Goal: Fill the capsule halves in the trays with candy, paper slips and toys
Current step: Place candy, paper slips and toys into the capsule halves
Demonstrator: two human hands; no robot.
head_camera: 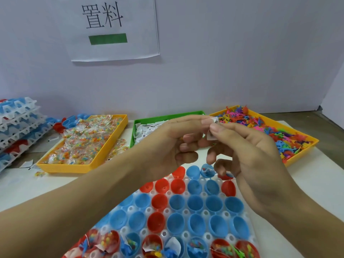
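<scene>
A clear tray (pixel 131 209) in front of me holds rows of red and blue capsule halves (pixel 195 202). The nearest row is filled with candy, slips and toys; the rows behind look mostly empty, except one far blue half (pixel 207 171) with something in it. My left hand (pixel 175 144) and my right hand (pixel 247 151) meet above the tray's far end. Both pinch small white paper slips (pixel 212 127) between thumbs and fingertips. My arms hide the tray's left and right edges.
Behind the tray stand a yellow bin of wrapped candy (pixel 83 142), a green bin of paper slips (pixel 147 127) and a yellow bin of coloured plastic toys (pixel 270 129). Stacked trays with capsule halves (pixel 18 123) sit at far left. A wall with a paper sign (pixel 111 27) closes the back.
</scene>
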